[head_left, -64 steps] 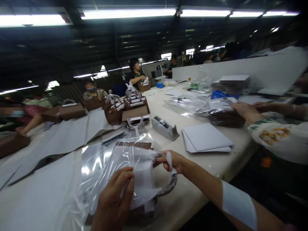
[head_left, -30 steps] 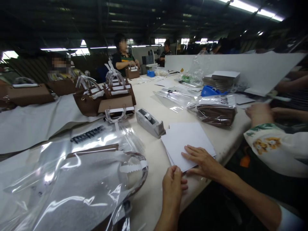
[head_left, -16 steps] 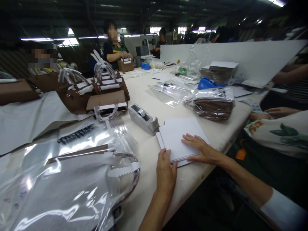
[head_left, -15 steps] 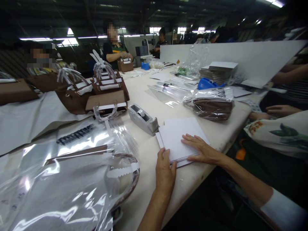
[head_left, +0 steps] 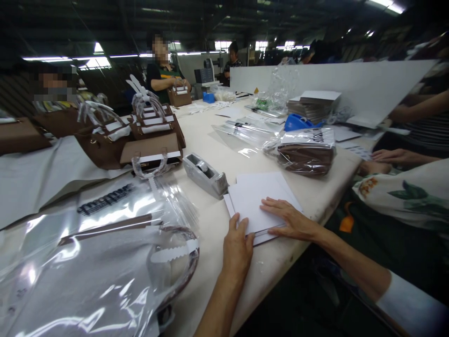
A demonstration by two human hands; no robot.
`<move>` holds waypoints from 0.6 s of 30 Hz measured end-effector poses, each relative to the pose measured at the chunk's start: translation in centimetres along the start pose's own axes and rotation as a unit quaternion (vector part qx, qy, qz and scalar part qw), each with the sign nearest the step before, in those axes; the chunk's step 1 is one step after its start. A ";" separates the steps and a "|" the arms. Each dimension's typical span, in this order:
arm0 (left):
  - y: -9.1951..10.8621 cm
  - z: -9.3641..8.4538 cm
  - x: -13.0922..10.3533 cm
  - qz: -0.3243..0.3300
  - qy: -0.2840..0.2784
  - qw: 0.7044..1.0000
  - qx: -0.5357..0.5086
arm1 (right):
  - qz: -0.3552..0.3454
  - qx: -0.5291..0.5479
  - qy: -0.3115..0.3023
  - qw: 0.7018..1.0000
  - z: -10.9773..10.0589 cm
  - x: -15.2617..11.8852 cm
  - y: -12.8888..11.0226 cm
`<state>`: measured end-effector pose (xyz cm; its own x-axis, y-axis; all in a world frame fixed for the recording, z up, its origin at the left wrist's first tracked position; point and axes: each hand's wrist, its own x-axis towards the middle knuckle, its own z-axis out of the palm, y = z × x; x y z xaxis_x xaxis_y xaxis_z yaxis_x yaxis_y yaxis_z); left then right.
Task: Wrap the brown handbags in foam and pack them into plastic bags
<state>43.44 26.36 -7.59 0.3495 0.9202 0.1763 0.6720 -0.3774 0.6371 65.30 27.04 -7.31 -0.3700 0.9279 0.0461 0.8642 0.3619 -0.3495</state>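
Observation:
A small stack of white boards (head_left: 250,201) lies on the pale table, its edges slightly uneven. My left hand (head_left: 238,245) touches the near left corner of the stack, fingers apart, with the fingertips at the edge. My right hand (head_left: 289,220) lies flat on top of the boards towards the right, fingers spread. A grey tape dispenser (head_left: 205,175) stands just beyond the left corner of the stack. Left of my left hand lies a bag in clear plastic (head_left: 105,276), its wrapped handle towards me.
Brown handbags (head_left: 150,150) stand at the back left. A wrapped brown bag (head_left: 307,157), a blue dispenser (head_left: 300,122) and a pile of boards (head_left: 315,105) are beyond the stack. Another person's hand (head_left: 393,155) rests at the right edge. People stand behind the table.
The whole view has shifted slightly, so things appear a little further left. Both my hands keep nearly the same place on the boards.

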 end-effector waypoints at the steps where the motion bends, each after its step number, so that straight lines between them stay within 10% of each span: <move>1: -0.1 -0.1 0.0 0.006 0.002 1.000 0.006 | -0.003 0.000 0.003 1.000 -0.1 0.1 0.0; 4: -0.2 -0.6 0.0 0.025 0.020 0.999 0.024 | -0.018 0.003 0.035 0.999 -0.4 -0.3 -0.9; 7: 0.0 -1.0 0.4 0.051 0.065 0.996 0.027 | 0.044 0.017 0.201 0.979 -0.6 -2.3 -3.4; 9: 0.4 -1.1 0.7 0.077 0.099 0.992 0.019 | 0.151 0.064 0.291 0.943 -0.4 -4.0 -5.4; 12: 1.5 -1.1 0.5 0.119 0.138 0.983 0.014 | 0.282 0.284 0.252 0.881 0.1 -5.1 -7.6; 16: 4.3 -1.2 -2.5 0.190 0.149 0.970 0.040 | 0.319 0.550 0.268 0.724 0.3 -4.1 -8.2; 18: 5.9 -1.7 -4.9 0.225 0.159 0.960 0.058 | 0.332 0.544 0.294 0.712 0.2 -3.8 -8.0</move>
<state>44.55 19.83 -3.44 0.4172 0.6405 0.6448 0.5751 -0.7354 0.3584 59.68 20.57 -4.88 0.4803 0.8549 -0.1959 -0.1114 -0.1621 -0.9805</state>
